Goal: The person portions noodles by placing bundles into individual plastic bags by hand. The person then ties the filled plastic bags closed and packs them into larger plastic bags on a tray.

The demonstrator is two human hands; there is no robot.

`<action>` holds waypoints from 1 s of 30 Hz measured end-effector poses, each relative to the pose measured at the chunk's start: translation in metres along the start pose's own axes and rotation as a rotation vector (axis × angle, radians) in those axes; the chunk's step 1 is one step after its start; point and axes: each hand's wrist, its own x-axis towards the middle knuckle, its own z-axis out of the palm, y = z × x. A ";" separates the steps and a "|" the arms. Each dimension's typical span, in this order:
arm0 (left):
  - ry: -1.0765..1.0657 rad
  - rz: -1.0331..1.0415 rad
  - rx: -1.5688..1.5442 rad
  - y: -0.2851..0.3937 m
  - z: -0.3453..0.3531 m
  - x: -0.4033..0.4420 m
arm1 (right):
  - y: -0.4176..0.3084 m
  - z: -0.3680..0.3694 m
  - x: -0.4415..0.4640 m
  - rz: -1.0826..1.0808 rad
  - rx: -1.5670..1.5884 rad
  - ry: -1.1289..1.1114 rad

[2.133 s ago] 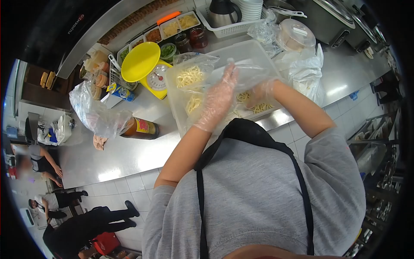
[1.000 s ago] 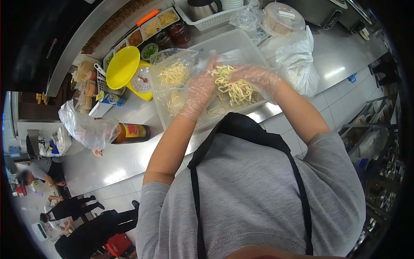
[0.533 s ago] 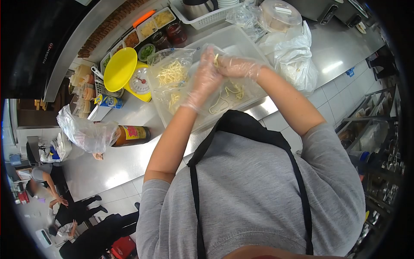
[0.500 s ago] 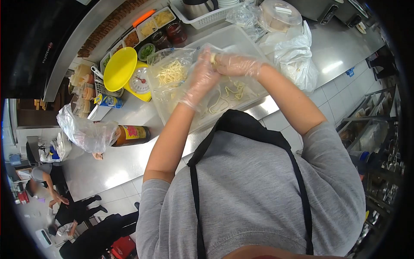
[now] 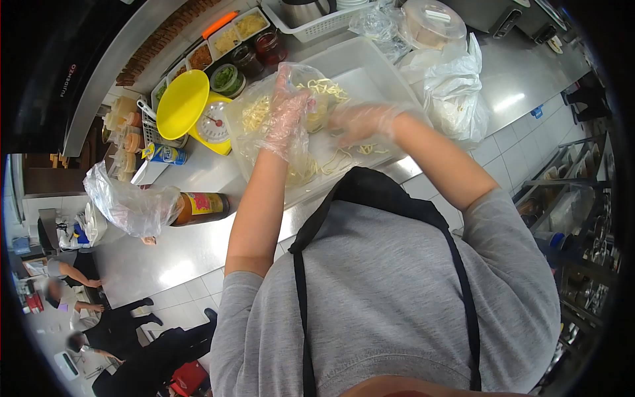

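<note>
My left hand (image 5: 289,109), in a clear plastic glove, grips a clear plastic bag (image 5: 248,135) over the left part of a wide translucent tub (image 5: 364,59). Pale noodles (image 5: 254,114) show through the bag, and more noodles (image 5: 329,90) lie just right of the hand. My right hand (image 5: 364,122), also gloved, hovers over the middle of the tub with its fingers stretched toward the bag. Those fingers are a little blurred, and nothing shows in them. Loose noodle strands (image 5: 337,162) lie on the tub's bottom near its front side.
Left of the tub stands a yellow kitchen scale (image 5: 213,122) with a dial. Jars (image 5: 270,47) and topping containers (image 5: 226,41) line the back. A sauce bottle (image 5: 204,207) lies on the steel counter (image 5: 159,255). White plastic bags (image 5: 456,92) sit right. Other people work far left.
My hands, together over the tub before, have come apart. The left moved left onto the bag, which is now lifted and spread around it; the right moved slightly down and its fingers opened.
</note>
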 end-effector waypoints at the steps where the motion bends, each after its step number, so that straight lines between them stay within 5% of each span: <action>1: 0.036 -0.002 0.099 -0.002 0.001 -0.001 | -0.002 0.015 0.013 -0.061 0.003 0.074; 3: 0.076 -0.004 0.200 -0.001 0.002 -0.004 | -0.013 0.025 0.021 -0.126 0.007 0.147; 5: 0.039 0.026 0.123 0.001 0.000 -0.010 | -0.027 0.031 0.022 -0.336 0.016 -0.184; 8: 0.032 0.098 0.144 -0.010 -0.006 -0.004 | -0.029 0.007 -0.015 0.026 -0.102 -0.189; 10: 0.031 0.077 0.183 -0.003 -0.005 -0.006 | -0.008 -0.005 -0.027 0.189 -0.449 -0.386; 14: -0.011 0.048 0.178 -0.014 -0.009 0.005 | 0.017 -0.037 -0.031 0.304 -0.333 -0.347; 16: -0.009 0.048 0.188 -0.013 -0.008 0.005 | 0.026 -0.044 -0.025 0.264 0.017 0.146; 17: -0.002 0.052 0.203 -0.012 -0.007 0.004 | 0.030 -0.035 -0.024 0.265 0.018 0.147; 22: -0.003 0.048 0.193 -0.017 -0.013 0.006 | 0.008 -0.007 -0.043 0.330 -0.142 -0.250; 30: -0.048 0.107 0.239 -0.015 -0.008 0.003 | 0.001 -0.006 -0.073 0.469 0.121 -0.309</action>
